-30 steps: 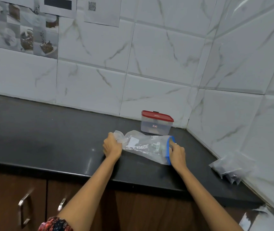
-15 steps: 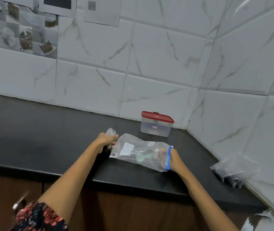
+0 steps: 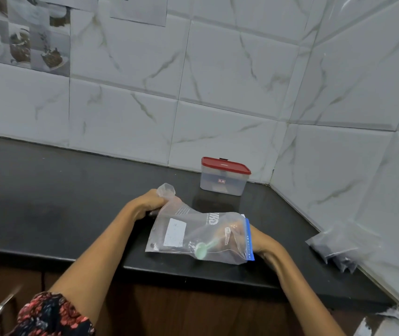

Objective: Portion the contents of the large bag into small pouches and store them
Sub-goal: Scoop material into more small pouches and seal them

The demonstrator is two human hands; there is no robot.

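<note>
A large clear zip bag (image 3: 198,235) with a blue zip strip and a white label is held just above the black counter (image 3: 48,202), lying on its side. A pale green scoop (image 3: 203,248) shows inside it. My left hand (image 3: 148,203) grips the bag's bunched bottom end at the left. My right hand (image 3: 264,242) holds the blue zip end at the right, partly hidden behind the bag. A pile of small clear pouches (image 3: 336,246) with dark contents lies at the counter's right edge by the wall.
A clear box with a red lid (image 3: 224,177) stands in the back corner against the tiled wall. Wooden cabinet doors with metal handles (image 3: 4,304) run below the counter's front edge. A floral sleeve covers my left upper arm.
The bag has been lifted off the counter and drawn toward the front edge. My left hand moved from pressing the bag's end to gripping it, bunched.
</note>
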